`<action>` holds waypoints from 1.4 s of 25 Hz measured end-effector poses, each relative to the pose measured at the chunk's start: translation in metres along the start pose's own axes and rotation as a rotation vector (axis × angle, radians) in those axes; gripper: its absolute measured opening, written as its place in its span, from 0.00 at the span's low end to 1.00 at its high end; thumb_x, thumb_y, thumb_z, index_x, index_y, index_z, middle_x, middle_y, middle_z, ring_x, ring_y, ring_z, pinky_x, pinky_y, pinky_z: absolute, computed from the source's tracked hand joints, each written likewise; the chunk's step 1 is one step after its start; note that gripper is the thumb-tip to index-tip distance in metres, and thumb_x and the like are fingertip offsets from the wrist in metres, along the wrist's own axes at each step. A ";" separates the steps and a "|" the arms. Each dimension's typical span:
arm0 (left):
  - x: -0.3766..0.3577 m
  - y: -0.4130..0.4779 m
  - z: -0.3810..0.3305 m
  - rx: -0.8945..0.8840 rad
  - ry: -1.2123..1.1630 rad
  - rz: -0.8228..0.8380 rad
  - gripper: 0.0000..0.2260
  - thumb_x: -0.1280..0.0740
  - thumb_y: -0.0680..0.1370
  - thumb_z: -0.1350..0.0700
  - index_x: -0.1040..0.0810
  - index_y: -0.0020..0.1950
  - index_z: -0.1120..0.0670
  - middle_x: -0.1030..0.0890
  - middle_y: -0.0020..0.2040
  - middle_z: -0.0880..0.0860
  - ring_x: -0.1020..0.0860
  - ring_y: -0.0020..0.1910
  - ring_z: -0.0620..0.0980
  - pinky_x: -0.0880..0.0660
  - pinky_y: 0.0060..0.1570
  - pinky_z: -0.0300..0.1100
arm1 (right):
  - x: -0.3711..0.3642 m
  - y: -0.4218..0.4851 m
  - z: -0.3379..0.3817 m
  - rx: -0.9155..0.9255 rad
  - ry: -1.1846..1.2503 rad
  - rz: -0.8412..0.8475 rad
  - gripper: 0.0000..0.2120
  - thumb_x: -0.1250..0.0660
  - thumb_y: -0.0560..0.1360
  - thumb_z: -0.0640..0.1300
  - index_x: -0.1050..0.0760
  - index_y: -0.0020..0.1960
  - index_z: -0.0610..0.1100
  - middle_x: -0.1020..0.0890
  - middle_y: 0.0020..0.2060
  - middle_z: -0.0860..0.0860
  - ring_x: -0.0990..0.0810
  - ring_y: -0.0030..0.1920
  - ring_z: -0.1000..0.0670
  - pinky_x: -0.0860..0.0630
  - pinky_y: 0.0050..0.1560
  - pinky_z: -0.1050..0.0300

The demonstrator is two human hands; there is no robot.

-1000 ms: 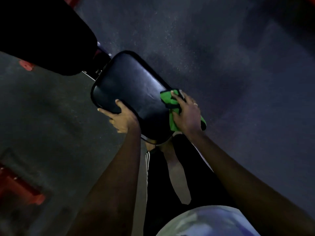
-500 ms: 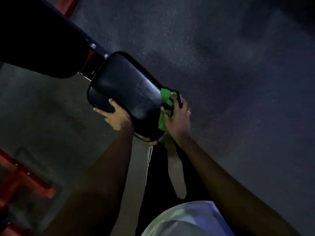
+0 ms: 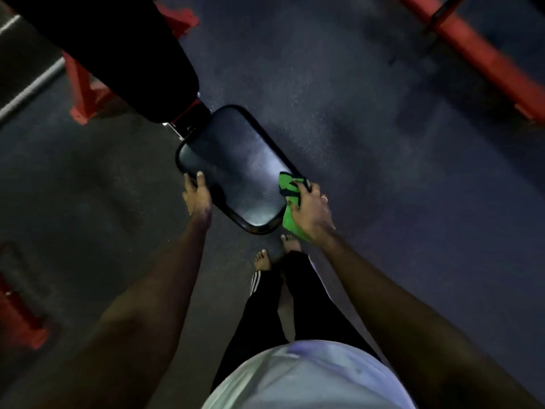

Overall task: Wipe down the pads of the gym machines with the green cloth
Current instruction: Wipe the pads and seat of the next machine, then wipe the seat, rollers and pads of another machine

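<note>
Two black pads are in view: a small pad [image 3: 236, 169] lying between the two grips, and a long pad [image 3: 118, 54] up and to the left of the left grip [image 3: 197, 196], which hides much of the floor [image 3: 383, 172] behind it. One green cloth [image 3: 290, 222] sits under the right grip [image 3: 309, 211], whose fingers curl over it and press it against the small pad's right edge. Part of the cloth bunches out ahead of the fingertips and part hangs below the palm. One ring [image 3: 324, 198] shows on a finger of that grip. The left grip holds the small pad's opposite edge, thumb laid on the top face; whether its other fingers wrap beneath cannot be told. Just below the right grip stand two bare feet [image 3: 263, 259] on the dark speckled floor, under black trousers [image 3: 259, 305] with white stripes. Nearest the camera is a pale shirt [image 3: 309, 379]. Red frame parts show in three places: a foot [image 3: 85, 93] left of the left grip and partly covered by the long pad, a beam [image 3: 472, 51] far up and right of the right grip, and a block [image 3: 20, 314] low and well left of the left grip. One grey bar [image 3: 29, 87] slants at the far left edge.
</note>
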State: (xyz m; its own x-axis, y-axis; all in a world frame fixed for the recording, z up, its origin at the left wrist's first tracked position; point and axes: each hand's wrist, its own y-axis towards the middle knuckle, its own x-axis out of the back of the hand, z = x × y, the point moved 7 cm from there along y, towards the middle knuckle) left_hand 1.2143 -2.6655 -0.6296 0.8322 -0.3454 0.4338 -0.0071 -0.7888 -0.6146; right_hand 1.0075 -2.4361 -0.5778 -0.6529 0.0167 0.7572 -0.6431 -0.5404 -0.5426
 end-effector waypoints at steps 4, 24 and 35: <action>0.027 -0.030 -0.005 -0.109 0.015 0.118 0.25 0.37 0.83 0.44 0.31 0.77 0.52 0.28 0.74 0.52 0.31 0.72 0.51 0.34 0.69 0.42 | 0.031 0.018 0.016 0.039 0.026 0.115 0.29 0.36 0.79 0.59 0.35 0.77 0.50 0.32 0.71 0.41 0.28 0.67 0.34 0.31 0.68 0.44; 0.185 -0.264 0.059 -0.005 -0.217 -0.384 0.28 0.30 0.80 0.50 0.34 0.78 0.51 0.31 0.76 0.57 0.32 0.75 0.54 0.34 0.62 0.39 | 0.074 -0.028 0.194 0.838 -0.373 0.428 0.27 0.33 0.76 0.63 0.25 0.69 0.48 0.20 0.61 0.41 0.22 0.63 0.39 0.25 0.61 0.49; 0.383 -0.411 0.128 -0.004 -0.300 -0.752 0.27 0.27 0.78 0.48 0.31 0.76 0.43 0.28 0.73 0.55 0.28 0.70 0.53 0.31 0.64 0.42 | 0.035 -0.236 0.378 1.227 -0.320 0.458 0.29 0.31 0.75 0.61 0.27 0.71 0.47 0.20 0.62 0.41 0.21 0.62 0.41 0.25 0.64 0.49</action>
State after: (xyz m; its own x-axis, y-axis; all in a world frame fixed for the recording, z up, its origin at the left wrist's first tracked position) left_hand 1.6067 -2.4090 -0.2953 0.7279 0.4291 0.5349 0.6125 -0.7575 -0.2260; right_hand 1.2875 -2.6257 -0.2853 -0.4811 -0.4714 0.7392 0.4866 -0.8449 -0.2221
